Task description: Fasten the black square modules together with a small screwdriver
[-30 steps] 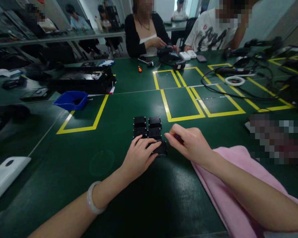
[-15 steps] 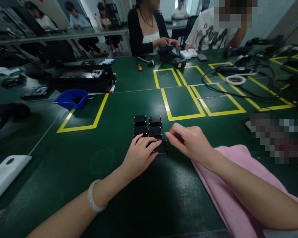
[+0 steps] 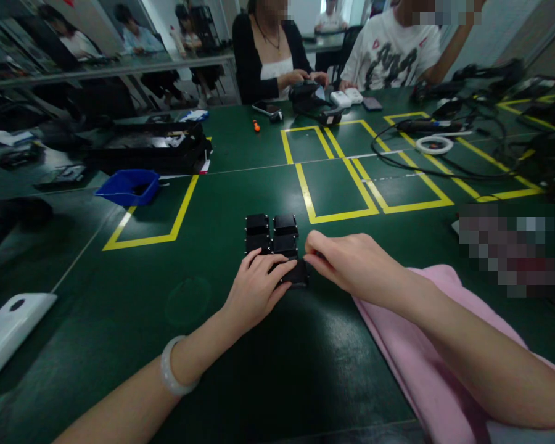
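In the head view, several small black rectangular blocks with shiny metal points at their corners stand in two columns on the green table (image 3: 333, 345). My left hand (image 3: 255, 287) lies over the near end of the group. Its thumb and index finger hold the nearest right block (image 3: 298, 274), while the other fingers rest across the blocks beside it. Just right of that block, my right hand (image 3: 351, 262) is closed in a pinch with its fingertips at the block's edge. Whatever lies between those fingertips is hidden. Farther blocks (image 3: 285, 224) stand uncovered beyond my hands.
A pink cloth (image 3: 398, 327) lies under my right forearm. Left are a blue tray (image 3: 130, 187) and a white device (image 3: 16, 330). Yellow tape (image 3: 345, 216) marks rectangles farther off. Cables and a white ring (image 3: 433, 145) lie right. Two people sit across the table.
My right hand has turned slightly at the wrist, and its pinched fingertips are closer to the nearest right block. My left hand stays on the blocks. The whole view has shifted a little.
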`<act>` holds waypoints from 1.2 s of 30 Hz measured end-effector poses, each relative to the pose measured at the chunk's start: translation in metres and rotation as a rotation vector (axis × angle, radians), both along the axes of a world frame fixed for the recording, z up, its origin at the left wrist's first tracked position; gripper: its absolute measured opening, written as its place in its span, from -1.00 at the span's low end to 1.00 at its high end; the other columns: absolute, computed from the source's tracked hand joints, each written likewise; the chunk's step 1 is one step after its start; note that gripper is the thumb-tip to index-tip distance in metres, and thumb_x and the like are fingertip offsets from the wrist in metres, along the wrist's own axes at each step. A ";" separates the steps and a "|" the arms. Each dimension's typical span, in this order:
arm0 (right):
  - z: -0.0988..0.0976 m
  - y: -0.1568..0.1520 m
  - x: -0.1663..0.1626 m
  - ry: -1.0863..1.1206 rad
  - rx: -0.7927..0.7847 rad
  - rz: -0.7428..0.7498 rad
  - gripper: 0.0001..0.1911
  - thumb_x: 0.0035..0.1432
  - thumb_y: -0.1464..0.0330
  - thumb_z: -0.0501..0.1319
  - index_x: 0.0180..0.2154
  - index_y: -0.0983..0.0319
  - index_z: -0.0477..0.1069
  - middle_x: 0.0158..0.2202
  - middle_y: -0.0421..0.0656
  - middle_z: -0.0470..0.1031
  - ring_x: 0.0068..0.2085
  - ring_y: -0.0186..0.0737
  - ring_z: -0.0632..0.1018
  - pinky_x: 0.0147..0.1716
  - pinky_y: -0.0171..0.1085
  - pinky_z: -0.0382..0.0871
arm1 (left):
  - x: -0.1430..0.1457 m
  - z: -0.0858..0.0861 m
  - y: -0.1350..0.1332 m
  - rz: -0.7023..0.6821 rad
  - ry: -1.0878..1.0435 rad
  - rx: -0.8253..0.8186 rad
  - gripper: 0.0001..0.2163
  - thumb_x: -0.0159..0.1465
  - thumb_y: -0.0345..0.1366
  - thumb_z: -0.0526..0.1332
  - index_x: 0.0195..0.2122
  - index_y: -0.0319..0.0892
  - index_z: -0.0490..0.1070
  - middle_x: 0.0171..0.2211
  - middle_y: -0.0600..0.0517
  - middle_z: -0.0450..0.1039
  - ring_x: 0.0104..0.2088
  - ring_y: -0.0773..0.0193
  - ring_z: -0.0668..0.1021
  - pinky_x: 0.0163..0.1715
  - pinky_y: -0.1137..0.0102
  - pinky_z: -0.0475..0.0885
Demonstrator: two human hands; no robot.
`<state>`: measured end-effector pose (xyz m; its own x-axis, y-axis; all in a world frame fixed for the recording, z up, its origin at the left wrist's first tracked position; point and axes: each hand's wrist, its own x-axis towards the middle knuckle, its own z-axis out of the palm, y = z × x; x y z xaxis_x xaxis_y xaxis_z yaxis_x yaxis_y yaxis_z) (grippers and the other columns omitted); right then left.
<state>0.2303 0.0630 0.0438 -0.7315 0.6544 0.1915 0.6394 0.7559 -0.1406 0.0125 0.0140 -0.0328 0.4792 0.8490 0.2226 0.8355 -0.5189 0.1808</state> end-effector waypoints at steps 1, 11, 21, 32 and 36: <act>0.000 0.000 0.000 -0.011 -0.002 -0.040 -0.80 0.34 0.25 -0.03 -0.22 0.21 0.25 -0.51 -0.26 0.47 -0.55 -0.30 0.47 -0.59 -0.35 -0.09 | 0.000 0.000 0.000 0.001 0.004 0.003 -0.67 0.34 -0.29 0.15 0.13 -0.06 0.30 0.04 0.01 0.41 0.08 0.17 0.42 0.23 0.07 0.10; 0.003 0.003 0.001 0.011 -0.096 -0.076 -0.79 0.35 0.28 -0.09 -0.16 0.21 0.24 -0.47 -0.25 0.48 -0.52 -0.31 0.47 -0.58 -0.35 -0.06 | 0.000 -0.001 0.001 -0.005 0.003 0.008 -0.68 0.35 -0.29 0.12 0.14 -0.06 0.29 0.04 0.01 0.41 0.09 0.17 0.41 0.24 0.07 0.10; 0.002 -0.003 -0.001 -0.045 0.017 -0.025 -0.75 0.36 0.26 -0.10 -0.23 0.20 0.28 -0.51 -0.23 0.50 -0.52 -0.31 0.48 -0.57 -0.32 -0.11 | 0.000 0.002 0.001 -0.007 -0.008 0.003 -0.69 0.34 -0.30 0.13 0.11 -0.08 0.31 0.04 -0.02 0.42 0.09 0.15 0.42 0.23 0.03 0.12; 0.001 -0.001 0.001 -0.015 -0.012 -0.041 -0.68 0.36 0.18 -0.11 -0.24 0.21 0.30 -0.52 -0.23 0.47 -0.52 -0.30 0.48 -0.54 -0.32 -0.07 | 0.001 0.000 0.002 -0.020 -0.024 0.012 -0.67 0.32 -0.30 0.16 0.11 -0.06 0.32 0.03 -0.01 0.42 0.06 0.16 0.43 0.22 0.05 0.15; 0.001 0.000 0.000 0.048 -0.062 -0.047 -0.78 0.34 0.30 -0.07 -0.15 0.22 0.28 -0.50 -0.26 0.47 -0.52 -0.34 0.46 -0.54 -0.34 -0.04 | 0.000 -0.001 0.003 -0.025 -0.030 -0.002 -0.67 0.34 -0.30 0.14 0.13 -0.06 0.30 0.04 -0.01 0.41 0.07 0.17 0.42 0.21 0.07 0.14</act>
